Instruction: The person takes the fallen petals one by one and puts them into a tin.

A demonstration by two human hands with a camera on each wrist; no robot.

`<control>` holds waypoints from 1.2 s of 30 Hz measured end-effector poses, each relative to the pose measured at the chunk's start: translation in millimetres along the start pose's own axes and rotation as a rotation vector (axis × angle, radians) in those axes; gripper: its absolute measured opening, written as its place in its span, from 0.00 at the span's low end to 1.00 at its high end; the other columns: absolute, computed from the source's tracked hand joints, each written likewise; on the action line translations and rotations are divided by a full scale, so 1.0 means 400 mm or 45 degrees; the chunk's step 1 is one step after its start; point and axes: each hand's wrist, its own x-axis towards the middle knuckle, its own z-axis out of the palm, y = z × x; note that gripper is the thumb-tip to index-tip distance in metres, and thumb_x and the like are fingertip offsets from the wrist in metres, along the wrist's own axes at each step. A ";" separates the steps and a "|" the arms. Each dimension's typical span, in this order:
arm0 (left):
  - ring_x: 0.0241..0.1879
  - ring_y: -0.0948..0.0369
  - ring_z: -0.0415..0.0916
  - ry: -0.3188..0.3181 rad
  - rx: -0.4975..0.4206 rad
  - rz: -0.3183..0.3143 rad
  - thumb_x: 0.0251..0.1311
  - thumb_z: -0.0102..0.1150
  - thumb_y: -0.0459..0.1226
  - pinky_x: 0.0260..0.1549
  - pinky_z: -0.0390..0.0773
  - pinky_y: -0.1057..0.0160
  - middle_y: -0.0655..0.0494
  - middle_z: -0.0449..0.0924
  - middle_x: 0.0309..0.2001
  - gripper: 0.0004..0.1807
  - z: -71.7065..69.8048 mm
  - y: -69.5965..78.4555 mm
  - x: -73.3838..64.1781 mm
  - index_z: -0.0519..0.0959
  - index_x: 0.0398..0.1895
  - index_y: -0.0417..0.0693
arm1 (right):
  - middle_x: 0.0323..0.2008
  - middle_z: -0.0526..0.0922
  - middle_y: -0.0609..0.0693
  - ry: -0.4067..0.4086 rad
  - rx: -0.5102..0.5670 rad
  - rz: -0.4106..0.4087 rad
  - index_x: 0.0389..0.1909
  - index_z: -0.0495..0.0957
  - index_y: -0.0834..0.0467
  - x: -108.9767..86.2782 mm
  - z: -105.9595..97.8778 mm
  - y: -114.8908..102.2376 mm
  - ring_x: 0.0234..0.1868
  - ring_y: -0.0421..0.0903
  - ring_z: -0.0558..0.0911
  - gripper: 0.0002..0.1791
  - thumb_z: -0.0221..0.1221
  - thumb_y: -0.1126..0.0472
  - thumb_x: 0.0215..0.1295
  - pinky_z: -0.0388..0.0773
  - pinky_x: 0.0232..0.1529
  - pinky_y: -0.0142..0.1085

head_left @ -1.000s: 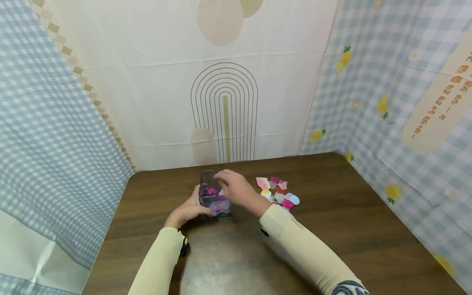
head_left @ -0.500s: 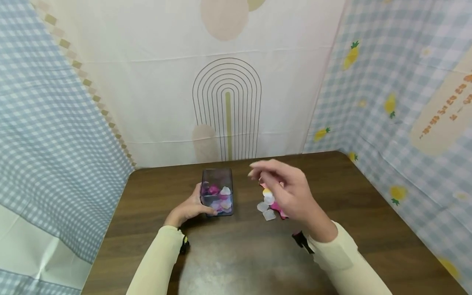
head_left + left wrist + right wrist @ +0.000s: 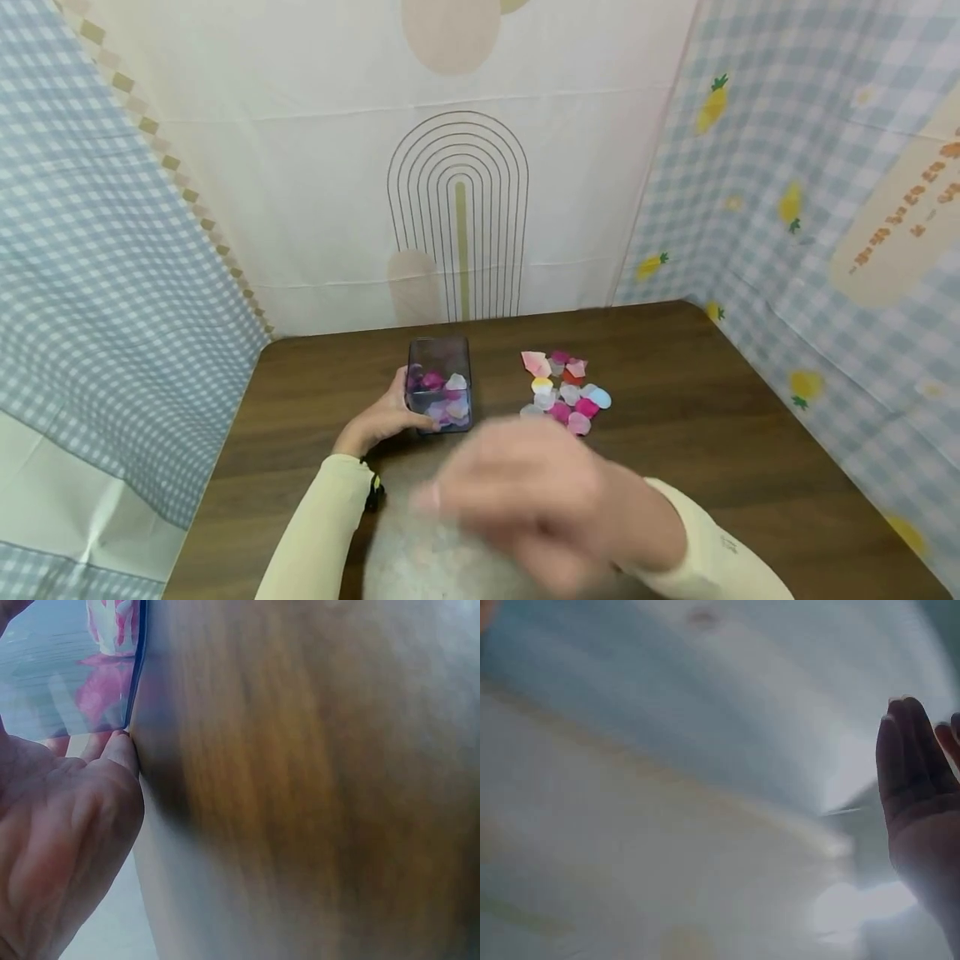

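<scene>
Two hands are in view, and the right hand (image 3: 536, 504) is smeared by blur, hiding part of the table (image 3: 315, 392) on the person's side of the box (image 3: 442, 354). The right wrist view cuts this hand off at the edge and shows its fingers (image 3: 922, 750) dark, close together and fairly straight; I can make out nothing held in it. The left hand (image 3: 382, 419) grips the box from its left, thumb along the near side, and covers part of that wall. Only a corner of the box fits in the left wrist view.

The box is see-through with a dark tint, and it sits on the table, holding a pile of petals (image 3: 453, 408) in magenta, white and purple tones, heaped towards its near end; those lowest down are hard to count through the wall. Its long axis seems to run away from the person, towards the pale cloth (image 3: 322, 200) behind it.

To the right of the box, well apart from it, lie loose petals (image 3: 570, 394) in pink, magenta, white, pale blue, red and yellow, some overlapping
</scene>
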 end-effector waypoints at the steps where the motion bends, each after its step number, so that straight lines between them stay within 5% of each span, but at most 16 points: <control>1: 0.76 0.46 0.63 0.000 0.001 0.003 0.47 0.85 0.37 0.81 0.54 0.40 0.42 0.63 0.77 0.66 -0.001 0.001 0.002 0.45 0.82 0.51 | 0.43 0.91 0.51 0.062 -0.086 0.139 0.51 0.87 0.63 -0.033 0.008 0.036 0.43 0.39 0.86 0.12 0.59 0.66 0.75 0.83 0.51 0.30; 5: 0.77 0.46 0.62 0.002 0.029 0.011 0.47 0.85 0.38 0.82 0.53 0.39 0.43 0.62 0.77 0.67 -0.007 0.004 0.010 0.45 0.83 0.51 | 0.39 0.89 0.45 -0.013 -0.246 1.068 0.47 0.88 0.54 -0.235 0.021 0.184 0.41 0.36 0.84 0.08 0.64 0.66 0.74 0.84 0.48 0.34; 7: 0.77 0.46 0.62 -0.003 0.045 0.007 0.47 0.85 0.38 0.82 0.53 0.39 0.43 0.62 0.77 0.67 -0.013 0.005 0.011 0.44 0.83 0.51 | 0.42 0.90 0.48 -0.158 -0.317 1.351 0.46 0.88 0.55 -0.325 0.024 0.245 0.44 0.40 0.86 0.07 0.65 0.66 0.73 0.86 0.50 0.41; 9: 0.77 0.46 0.62 0.000 0.050 -0.001 0.46 0.85 0.38 0.82 0.52 0.39 0.44 0.61 0.77 0.68 -0.019 0.005 0.010 0.44 0.83 0.51 | 0.47 0.91 0.52 -0.340 -0.359 1.482 0.49 0.88 0.57 -0.384 0.029 0.287 0.51 0.48 0.88 0.08 0.65 0.65 0.73 0.86 0.56 0.49; 16: 0.76 0.45 0.63 -0.005 0.029 0.011 0.47 0.85 0.37 0.82 0.52 0.38 0.41 0.62 0.77 0.67 -0.023 0.004 0.004 0.44 0.82 0.49 | 0.52 0.87 0.55 -0.886 -0.411 1.513 0.56 0.86 0.59 -0.461 0.071 0.343 0.48 0.49 0.83 0.18 0.67 0.67 0.64 0.85 0.53 0.47; 20: 0.76 0.45 0.63 -0.010 0.018 0.007 0.48 0.84 0.37 0.82 0.53 0.39 0.41 0.62 0.77 0.67 -0.013 0.012 0.002 0.43 0.83 0.49 | 0.51 0.82 0.57 -1.058 -0.475 1.480 0.59 0.83 0.61 -0.471 0.078 0.335 0.47 0.50 0.79 0.23 0.70 0.66 0.61 0.85 0.53 0.46; 24: 0.76 0.45 0.63 -0.001 0.018 -0.005 0.47 0.85 0.36 0.82 0.52 0.39 0.41 0.62 0.77 0.67 -0.013 0.010 -0.001 0.44 0.82 0.50 | 0.48 0.81 0.57 -1.060 -0.462 1.492 0.56 0.81 0.62 -0.473 0.078 0.330 0.42 0.49 0.77 0.21 0.69 0.69 0.61 0.84 0.50 0.46; 29: 0.75 0.45 0.65 -0.011 0.009 -0.001 0.48 0.84 0.36 0.82 0.54 0.39 0.41 0.63 0.77 0.67 -0.011 0.008 -0.001 0.44 0.82 0.50 | 0.33 0.79 0.51 -0.999 -0.411 1.474 0.39 0.80 0.60 -0.486 0.075 0.332 0.32 0.44 0.73 0.05 0.65 0.70 0.66 0.79 0.39 0.40; 36: 0.78 0.45 0.61 -0.017 0.007 -0.006 0.47 0.85 0.36 0.83 0.51 0.39 0.42 0.61 0.78 0.68 -0.004 0.001 -0.001 0.43 0.83 0.50 | 0.25 0.75 0.44 -0.811 -0.249 1.594 0.29 0.79 0.56 -0.501 0.055 0.323 0.27 0.39 0.70 0.10 0.61 0.67 0.73 0.70 0.31 0.31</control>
